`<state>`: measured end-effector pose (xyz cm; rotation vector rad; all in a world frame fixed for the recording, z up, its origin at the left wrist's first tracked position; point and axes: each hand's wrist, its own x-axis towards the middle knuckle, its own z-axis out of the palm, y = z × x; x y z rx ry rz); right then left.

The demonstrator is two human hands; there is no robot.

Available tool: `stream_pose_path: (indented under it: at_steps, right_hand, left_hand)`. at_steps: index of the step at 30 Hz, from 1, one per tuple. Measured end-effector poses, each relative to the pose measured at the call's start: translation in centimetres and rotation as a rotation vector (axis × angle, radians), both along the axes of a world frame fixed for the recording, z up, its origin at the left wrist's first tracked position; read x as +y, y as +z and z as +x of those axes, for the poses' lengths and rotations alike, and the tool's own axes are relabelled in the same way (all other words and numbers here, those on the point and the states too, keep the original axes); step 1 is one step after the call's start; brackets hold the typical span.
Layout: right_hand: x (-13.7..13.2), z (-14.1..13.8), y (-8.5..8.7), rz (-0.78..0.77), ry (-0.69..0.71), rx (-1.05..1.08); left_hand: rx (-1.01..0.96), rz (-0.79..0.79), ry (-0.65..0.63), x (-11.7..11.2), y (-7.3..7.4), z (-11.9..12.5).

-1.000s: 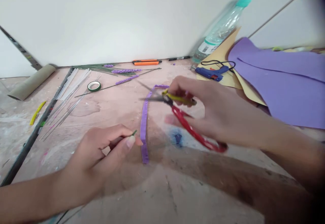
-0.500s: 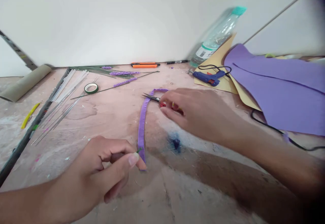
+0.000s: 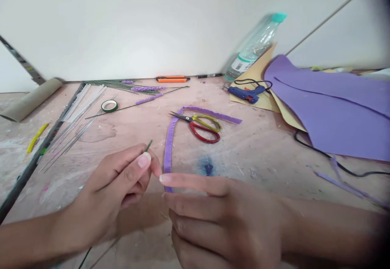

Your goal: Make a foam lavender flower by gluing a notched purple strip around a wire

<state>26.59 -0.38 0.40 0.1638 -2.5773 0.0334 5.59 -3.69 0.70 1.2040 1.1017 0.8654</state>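
My left hand point(image 3: 118, 194) pinches a thin green wire stem point(image 3: 148, 145) between thumb and forefinger, its tip poking up past the fingertips. My right hand point(image 3: 213, 216) lies beside it, forefinger stretched out toward the near end of a fringed purple foam strip point(image 3: 168, 147); whether the other fingers hold anything is hidden. The strip runs away from me and bends right at its far end. Red and yellow handled scissors point(image 3: 199, 126) lie on the table just right of the strip, held by nobody.
A green tape roll point(image 3: 109, 105), bare wires point(image 3: 73, 133) and finished purple stems point(image 3: 146, 92) lie at the left and back. A blue glue gun point(image 3: 248, 93), plastic bottle point(image 3: 254, 47) and purple foam sheets point(image 3: 332, 106) sit at the right. A cardboard tube point(image 3: 29, 100) lies far left.
My right hand set the scissors down on the table and came back toward me to the strip's near end. My left hand lifted slightly with the green stem.
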Motion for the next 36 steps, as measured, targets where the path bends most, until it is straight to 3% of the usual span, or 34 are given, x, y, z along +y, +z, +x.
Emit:
stream_pose_path:
  at_steps: [9,14,22,29,33,36]
  right_hand:
    - [0.1,-0.8,-0.8,0.045,0.081,0.031]
    - [-0.1,-0.9,-0.8,0.069,0.073,0.033]
    - [-0.7,-1.2,-1.3,0.056,0.037,-0.036]
    - [-0.1,-1.3,-2.1,0.043,0.038,0.059]
    - [0.5,-0.6,-2.4,-0.081,-0.044,0.2]
    - [1.3,-0.1,-2.7,-0.319,-0.193,0.363]
  left_hand:
    - [-0.041,0.077,-0.187,-1.1,0.7,-0.8]
    - [-0.094,-0.019,-0.282,-1.4,0.4,-0.6]
    - [0.096,0.069,-0.183,-1.0,0.3,-0.2]
    - [0.03,0.093,-0.261,-0.2,-0.6,-0.5]
    - [-0.007,0.064,-0.276,-0.1,-1.0,-0.8]
    - [-0.051,-0.01,-0.28,-0.2,-1.6,-0.9]
